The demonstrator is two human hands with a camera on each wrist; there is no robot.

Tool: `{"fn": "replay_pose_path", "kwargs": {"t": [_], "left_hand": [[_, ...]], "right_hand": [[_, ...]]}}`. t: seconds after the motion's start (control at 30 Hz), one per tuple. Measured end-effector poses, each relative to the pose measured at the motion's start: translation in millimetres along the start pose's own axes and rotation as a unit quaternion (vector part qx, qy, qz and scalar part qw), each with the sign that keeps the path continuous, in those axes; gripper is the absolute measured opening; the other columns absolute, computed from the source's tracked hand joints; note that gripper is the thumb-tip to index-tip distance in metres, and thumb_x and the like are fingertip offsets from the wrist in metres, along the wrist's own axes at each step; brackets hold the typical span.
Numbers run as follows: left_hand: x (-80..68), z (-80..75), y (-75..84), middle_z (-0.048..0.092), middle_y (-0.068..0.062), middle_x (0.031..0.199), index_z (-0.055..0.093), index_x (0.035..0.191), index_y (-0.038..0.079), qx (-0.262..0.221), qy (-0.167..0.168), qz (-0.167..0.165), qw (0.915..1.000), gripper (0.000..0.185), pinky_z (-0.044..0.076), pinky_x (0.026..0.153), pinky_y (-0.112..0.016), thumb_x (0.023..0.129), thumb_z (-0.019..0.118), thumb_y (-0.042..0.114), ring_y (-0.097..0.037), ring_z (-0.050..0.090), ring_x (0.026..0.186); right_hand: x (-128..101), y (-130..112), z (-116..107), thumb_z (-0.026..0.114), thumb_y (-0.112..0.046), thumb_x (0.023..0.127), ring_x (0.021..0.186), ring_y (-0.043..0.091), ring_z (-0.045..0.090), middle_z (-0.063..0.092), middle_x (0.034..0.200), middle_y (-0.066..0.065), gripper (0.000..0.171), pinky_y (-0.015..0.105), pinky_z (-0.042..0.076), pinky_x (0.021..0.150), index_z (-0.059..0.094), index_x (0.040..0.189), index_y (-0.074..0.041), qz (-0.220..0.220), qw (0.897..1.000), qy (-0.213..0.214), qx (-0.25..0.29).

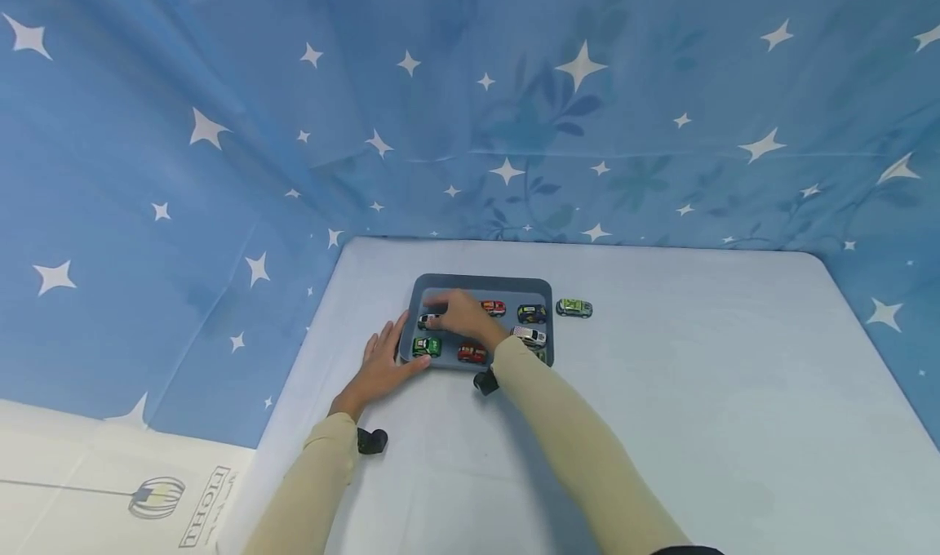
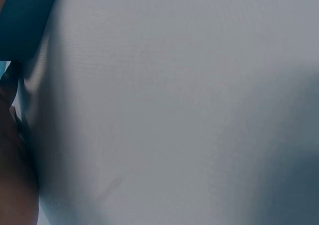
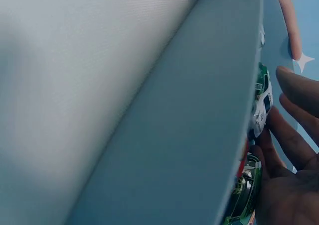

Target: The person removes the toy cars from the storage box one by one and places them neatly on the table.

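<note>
One small white toy car [image 1: 428,321] sits in the dark blue-grey rectangular plastic tray [image 1: 485,284], just under the right hand's [image 1: 463,314] loosely bent fingertips; whether they grip it I cannot tell. Below those fingers sits a green toy car [image 1: 426,346]. Alongside, the left hand [image 1: 382,365] lies flat, fingers straight, against the tray's edge.

A tray [image 1: 485,284] sits on the surface [image 1: 661,424], toward its far side, with several toy cars [image 1: 532,313] inside it. One more car [image 1: 574,308] stands just off the tray's right edge. The left hand [image 1: 382,365] lies at the tray's near-left corner, and the right hand [image 1: 461,312] is over the cars at the tray's left.
</note>
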State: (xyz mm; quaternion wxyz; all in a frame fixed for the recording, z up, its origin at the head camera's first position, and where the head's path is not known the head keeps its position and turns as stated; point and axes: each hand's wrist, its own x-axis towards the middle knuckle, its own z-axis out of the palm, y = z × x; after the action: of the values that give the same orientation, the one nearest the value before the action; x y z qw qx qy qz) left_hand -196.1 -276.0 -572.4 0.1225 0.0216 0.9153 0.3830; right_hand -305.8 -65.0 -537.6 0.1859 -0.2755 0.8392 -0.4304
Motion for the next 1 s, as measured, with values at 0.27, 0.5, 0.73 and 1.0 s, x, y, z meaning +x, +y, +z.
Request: {"fn": "replay_pose_path", "kwargs": {"t": [0.27,0.5,0.73,1.0], "left_hand": [[0.2,4.9,-4.1,0.013,-0.025,0.176,0.009,0.175,0.026,-0.003,0.024,0.022,0.9995,0.111,-0.005,0.127,-0.063,0.093,0.069,0.072,-0.042,0.001,0.163],[3.2,7.2,-8.9,0.013,-0.023,0.176,0.008,0.175,0.025,0.001,0.026,0.031,0.9992,0.111,-0.006,0.128,-0.061,0.094,0.068,0.071,-0.041,0.002,0.163],[5.0,6.4,-9.4,0.011,-0.024,0.176,0.007,0.175,0.025,-0.005,0.024,0.030,0.9993,0.113,-0.007,0.127,-0.061,0.093,0.069,0.071,-0.041,0.001,0.163],[2.0,2.2,-2.0,0.010,-0.023,0.177,0.007,0.175,0.023,0.004,0.012,0.019,0.9997,0.109,-0.007,0.128,-0.061,0.096,0.069,0.065,-0.042,0.000,0.163]], "right_hand": [[0.0,0.1,6.5,0.080,-0.010,0.097,0.131,0.028,0.063,0.073,0.135,0.008,0.037,0.046,0.051,0.109,0.077,0.133,-0.007,0.015,1.000,0.004,-0.023],[3.6,2.5,8.5,0.079,-0.004,0.094,0.131,0.027,0.064,0.073,0.135,0.007,0.038,0.045,0.051,0.109,0.078,0.132,-0.010,0.020,0.998,0.009,-0.053],[4.9,2.3,8.4,0.078,0.000,0.093,0.129,0.026,0.065,0.074,0.132,0.007,0.038,0.044,0.052,0.107,0.078,0.130,-0.009,0.010,0.998,0.012,-0.066],[2.8,0.3,8.3,0.078,-0.001,0.095,0.126,0.026,0.067,0.075,0.130,0.007,0.035,0.045,0.052,0.108,0.079,0.129,-0.008,-0.003,0.996,0.022,-0.082]]}}
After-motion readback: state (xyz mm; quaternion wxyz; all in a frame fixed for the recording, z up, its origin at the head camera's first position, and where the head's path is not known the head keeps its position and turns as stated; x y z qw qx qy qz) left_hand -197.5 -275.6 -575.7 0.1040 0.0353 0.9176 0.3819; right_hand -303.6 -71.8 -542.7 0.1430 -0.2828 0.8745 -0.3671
